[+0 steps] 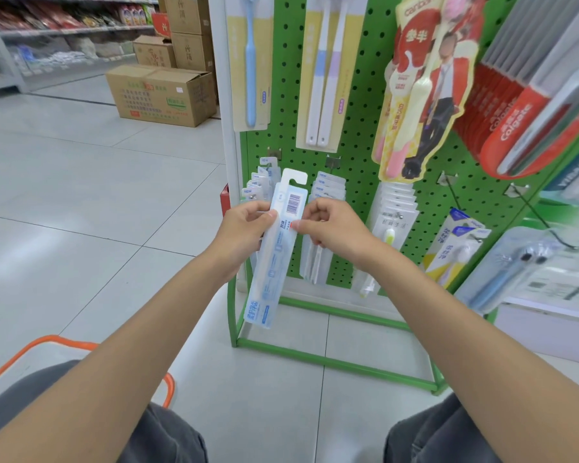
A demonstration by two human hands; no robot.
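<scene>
A long clear toothbrush pack (274, 262) with a white hang tab and a barcode is held upright in front of a green pegboard rack (358, 155). My left hand (244, 235) grips its left edge, thumb on the front. My right hand (331, 227) pinches its right edge near a small red mark, just below the barcode. Behind the pack, more packs of the same kind (259, 185) hang on the rack's lowest left hook.
Other toothbrush packs (326, 192) and red Colgate packs (515, 118) hang on hooks across the rack. An orange-rimmed basket (47, 345) sits at lower left by my knee. Cardboard boxes (163, 95) stand on the tiled floor behind the rack; store shelves run along the far left.
</scene>
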